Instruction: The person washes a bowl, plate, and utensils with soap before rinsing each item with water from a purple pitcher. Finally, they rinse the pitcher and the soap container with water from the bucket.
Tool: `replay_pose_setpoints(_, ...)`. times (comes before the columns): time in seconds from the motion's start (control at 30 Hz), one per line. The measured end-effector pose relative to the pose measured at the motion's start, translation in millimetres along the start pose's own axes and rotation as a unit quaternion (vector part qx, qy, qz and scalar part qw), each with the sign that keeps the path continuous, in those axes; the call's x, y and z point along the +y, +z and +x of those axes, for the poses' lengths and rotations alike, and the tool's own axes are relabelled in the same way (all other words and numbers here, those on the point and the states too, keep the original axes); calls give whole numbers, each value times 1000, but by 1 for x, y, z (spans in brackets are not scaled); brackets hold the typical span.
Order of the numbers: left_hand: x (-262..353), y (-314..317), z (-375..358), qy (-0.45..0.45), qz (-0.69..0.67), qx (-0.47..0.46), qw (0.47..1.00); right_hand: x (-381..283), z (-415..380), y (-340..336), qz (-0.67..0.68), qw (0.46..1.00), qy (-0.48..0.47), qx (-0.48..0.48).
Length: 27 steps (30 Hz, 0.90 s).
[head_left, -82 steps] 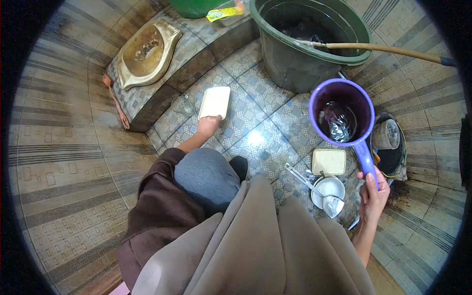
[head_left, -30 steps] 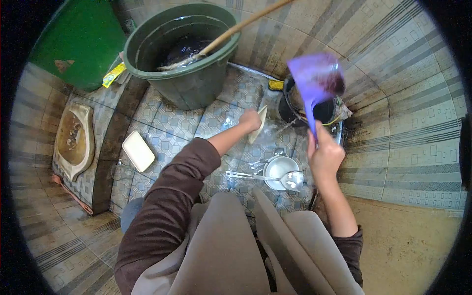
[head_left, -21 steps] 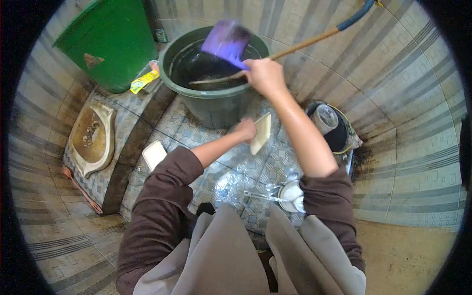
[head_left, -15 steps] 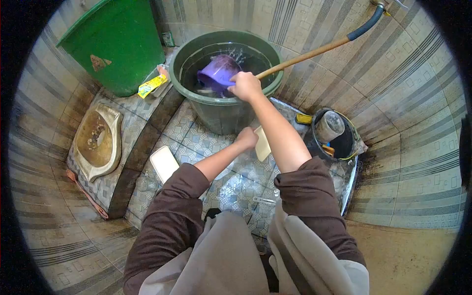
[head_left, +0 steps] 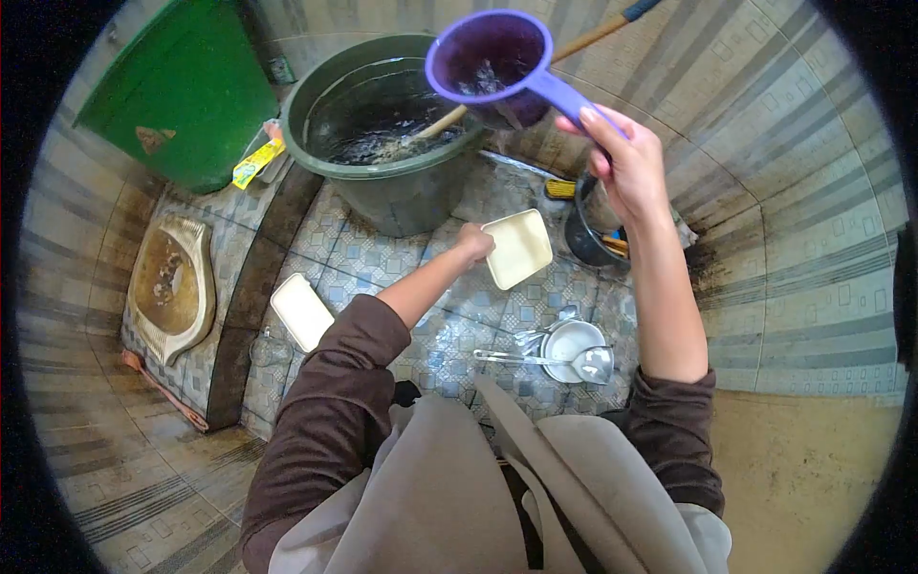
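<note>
A purple dipper [head_left: 502, 100] with water in it is held up by its handle in my right hand [head_left: 626, 158], beside the rim of the large green-grey bucket [head_left: 392, 201]. The water in that bucket is rippled, and a wooden stick leans in it. My left hand [head_left: 473, 244] grips the edge of a cream rectangular container [head_left: 517, 251] above the tiled floor. A similar cream container [head_left: 302, 313] lies on the floor to the left. White bowls [head_left: 574, 337] with ladles [head_left: 595, 364] sit on the floor at the right.
A squat toilet [head_left: 196, 287] is on the raised step at the left, below a green bin [head_left: 182, 96]. A yellow packet [head_left: 256, 165] lies near the step's edge. Behind my right arm stands a black bucket [head_left: 583, 230] beside a yellow brush [head_left: 559, 188].
My right hand has lifted the purple dipper out of the bucket and moved right. The cream container in my left hand now shows more fully, and the bowls have come into view.
</note>
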<state>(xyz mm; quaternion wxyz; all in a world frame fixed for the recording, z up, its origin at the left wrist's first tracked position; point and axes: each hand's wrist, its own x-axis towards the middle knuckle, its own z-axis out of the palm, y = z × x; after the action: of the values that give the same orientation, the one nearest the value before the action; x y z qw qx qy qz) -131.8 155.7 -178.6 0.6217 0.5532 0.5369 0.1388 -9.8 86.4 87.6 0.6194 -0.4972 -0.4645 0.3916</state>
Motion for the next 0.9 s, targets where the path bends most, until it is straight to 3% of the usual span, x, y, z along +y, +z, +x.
replay_pose_setpoints(0.2, 4, 57, 30, -105, -163, 6, 981, 20, -79, -42, -219, 972, 26, 78)
replay_pose_setpoints(0.27, 12, 74, 29, -144, -204, 52, 967, 38, -101, -48, -370, 925, -23, 81)
replay_pose_setpoints(0.33, 25, 84, 18, -161, -237, 26, 958, 60, -119, -58, -449, 888, -45, 93)
replay_pose_setpoints(0.47, -11, 110, 70, -252, -320, -68, 911, 93, -143, -71, -486, 867, 0, 113)
replay_pose_setpoints(0.53, -17, 118, 71, -247, -323, -22, 914, 96, -147, -76, -492, 862, 21, 119)
replay_pose_setpoints(0.6, -34, 126, 78, -117, -254, 60, 958, 91, -150, -82, -438, 881, 61, 169)
replay_pose_setpoints(0.63, -26, 120, 59, 13, 130, 135, 982, 95, -150, -89, -416, 887, 88, 180)
replay_pose_setpoints(0.67, -16, 117, 38, 13, 130, 135, 982, 90, -151, -90, -416, 887, 88, 181)
replay_pose_setpoints(0.73, 0, 111, 8, 245, 378, 92, 888, 75, -153, -87, -419, 890, 82, 159)
replay_pose_setpoints(0.8, 3, 114, 7, 213, 403, 57, 888, 71, -156, -82, -437, 885, 72, 144)
replay_pose_setpoints(0.87, 0, 113, 4, 438, 569, 62, 693, 73, -157, -78, -455, 879, 61, 129)
replay_pose_setpoints(0.9, 1, 115, 3, 417, 621, -8, 664, 75, -157, -77, -468, 874, 51, 118)
